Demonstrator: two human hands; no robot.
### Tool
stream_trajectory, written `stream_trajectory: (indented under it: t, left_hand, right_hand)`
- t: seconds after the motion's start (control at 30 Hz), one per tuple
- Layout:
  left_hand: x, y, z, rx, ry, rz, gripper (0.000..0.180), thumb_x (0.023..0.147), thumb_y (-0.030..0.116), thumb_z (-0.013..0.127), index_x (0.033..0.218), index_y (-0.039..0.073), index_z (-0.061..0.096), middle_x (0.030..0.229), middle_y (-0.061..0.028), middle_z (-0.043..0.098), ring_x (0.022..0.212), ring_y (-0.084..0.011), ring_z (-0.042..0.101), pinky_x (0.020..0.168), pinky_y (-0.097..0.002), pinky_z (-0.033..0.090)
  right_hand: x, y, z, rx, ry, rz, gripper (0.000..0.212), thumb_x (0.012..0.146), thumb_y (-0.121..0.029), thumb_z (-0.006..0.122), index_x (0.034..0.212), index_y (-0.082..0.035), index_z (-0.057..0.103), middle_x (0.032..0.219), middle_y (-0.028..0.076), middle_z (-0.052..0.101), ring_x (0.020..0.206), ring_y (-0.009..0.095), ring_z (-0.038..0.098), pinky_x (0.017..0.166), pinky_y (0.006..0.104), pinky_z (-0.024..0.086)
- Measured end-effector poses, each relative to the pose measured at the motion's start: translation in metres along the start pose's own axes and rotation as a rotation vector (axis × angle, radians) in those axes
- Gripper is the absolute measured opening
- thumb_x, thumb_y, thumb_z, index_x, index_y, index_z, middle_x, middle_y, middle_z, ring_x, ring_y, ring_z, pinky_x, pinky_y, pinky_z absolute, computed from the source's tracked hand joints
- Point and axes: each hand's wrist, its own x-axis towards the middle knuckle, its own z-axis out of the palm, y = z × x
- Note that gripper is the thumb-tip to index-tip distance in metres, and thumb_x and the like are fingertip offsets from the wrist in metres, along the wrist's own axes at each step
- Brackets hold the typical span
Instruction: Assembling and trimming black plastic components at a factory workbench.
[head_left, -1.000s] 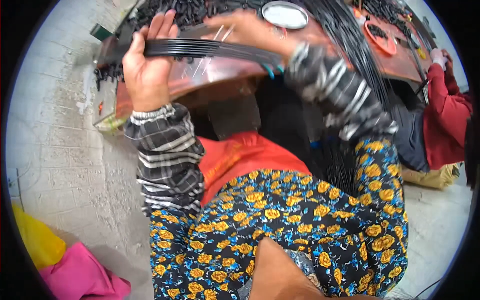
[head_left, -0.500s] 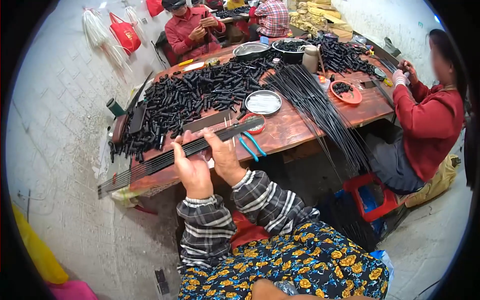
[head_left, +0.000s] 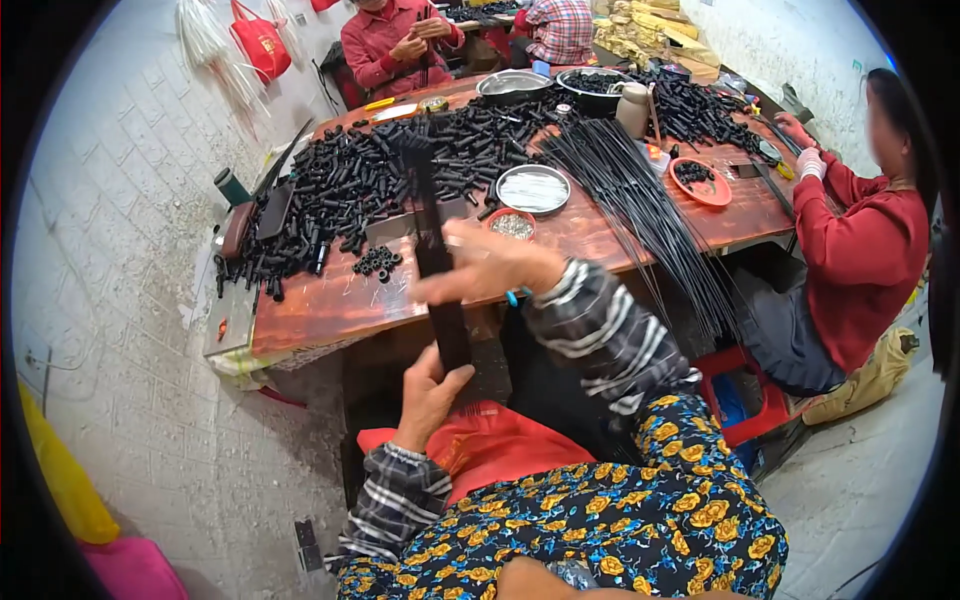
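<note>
A bundle of thin black rods stands nearly upright before me, its upper end blurred over the table. My left hand is closed round its lower end. Across the bundle's middle reaches my right hand, fingers stretched out and apart, slightly smeared by motion; whether they touch the rods I cannot tell. Beyond the bundle lies a small heap of black rings on the wooden table. Blue-handled pliers are mostly hidden behind my right hand and sleeve.
A large pile of black tubular parts covers the table's left and middle. A metal plate holds white sticks; a red dish holds small bits. Long black rods overhang the edge. Co-workers sit at the right and far side.
The bundle has swung from lying slantwise to the left to nearly upright. My left hand has dropped to its lower end; my right hand has opened and shifted right. The black rings now show.
</note>
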Motion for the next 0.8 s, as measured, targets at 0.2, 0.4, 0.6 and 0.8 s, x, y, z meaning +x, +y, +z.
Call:
stream_trajectory:
  t: [0.2, 0.4, 0.6, 0.8]
  left_hand:
    - [-0.023, -0.054, 0.005, -0.142, -0.012, -0.242, 0.008, 0.089, 0.000, 0.058, 0.095, -0.002, 0.062, 0.089, -0.0066, 0.066, 0.083, -0.0151, 0.064, 0.077, -0.0282, 0.052]
    - [-0.025, -0.053, 0.004, -0.304, 0.026, -0.366, 0.014, 0.087, 0.001, 0.061, 0.101, -0.003, 0.064, 0.091, -0.0062, 0.067, 0.085, -0.0150, 0.065, 0.079, -0.0282, 0.052]
    - [0.019, 0.053, -0.074, 0.070, 0.168, 0.209, 0.029, 0.088, 0.012, 0.058, 0.112, -0.002, 0.065, 0.095, -0.0081, 0.068, 0.089, -0.0147, 0.063, 0.080, -0.0294, 0.051]
    - [0.085, 0.148, -0.048, -0.255, 0.077, 0.216, 0.041, 0.095, 0.014, 0.051, 0.131, -0.005, 0.046, 0.105, -0.0183, 0.065, 0.100, -0.0283, 0.063, 0.088, -0.0369, 0.050]
  right_hand:
    - [0.000, 0.015, 0.073, 0.514, 0.049, 0.300, 0.030, 0.076, -0.028, 0.074, 0.078, 0.002, 0.068, 0.059, 0.001, 0.058, 0.051, 0.008, 0.052, 0.046, 0.0278, 0.041]
    - [-0.008, 0.020, 0.094, 0.557, 0.194, 0.329, 0.021, 0.081, -0.020, 0.072, 0.083, 0.001, 0.070, 0.064, -0.001, 0.061, 0.062, 0.005, 0.053, 0.058, 0.0239, 0.044]
    - [-0.004, 0.010, 0.093, 0.579, 0.132, 0.290, 0.020, 0.081, -0.020, 0.072, 0.080, 0.000, 0.069, 0.065, -0.002, 0.060, 0.064, 0.004, 0.053, 0.060, 0.0230, 0.045]
    - [0.004, 0.009, 0.095, 0.647, 0.077, 0.335, 0.019, 0.080, -0.018, 0.072, 0.081, 0.001, 0.069, 0.065, -0.001, 0.060, 0.065, 0.006, 0.055, 0.060, 0.0241, 0.046]
